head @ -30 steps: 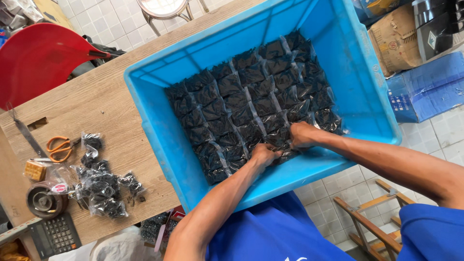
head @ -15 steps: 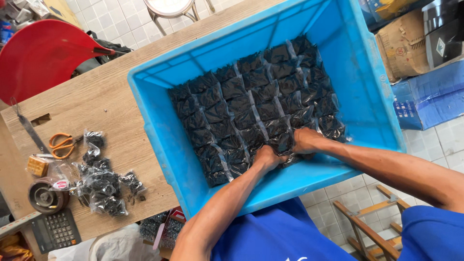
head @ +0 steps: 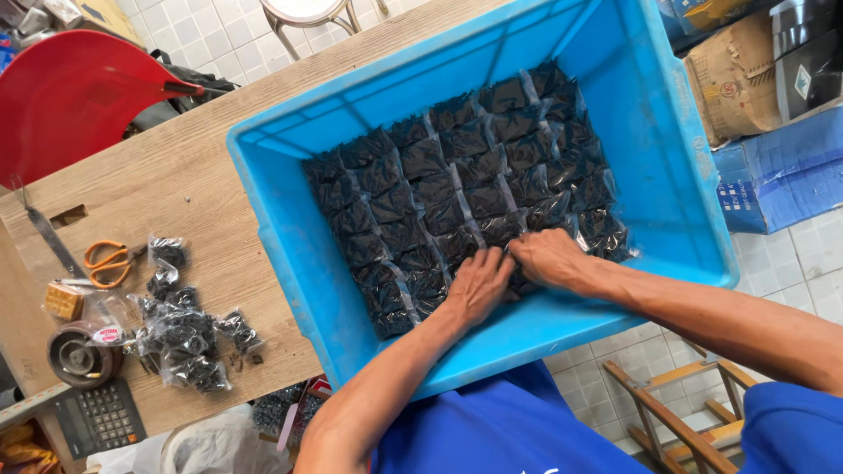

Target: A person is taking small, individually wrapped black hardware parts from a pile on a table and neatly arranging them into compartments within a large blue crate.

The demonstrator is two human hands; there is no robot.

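Fingers [head: 499, 262] of both hands, left hand [head: 479, 285] and right hand [head: 549, 257], press flat, unclenched, on clear packets of black parts [head: 457, 189] lining a blue plastic crate [head: 667, 175] on the wooden worktop [head: 167, 193].

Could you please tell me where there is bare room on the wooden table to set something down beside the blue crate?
Bare wood on the table lies between the red chair and the blue crate, above the orange scissors. Lower left is crowded: loose packets, tape roll, calculator. The crate floor is packed with black packets, both hands, left and right, on them.
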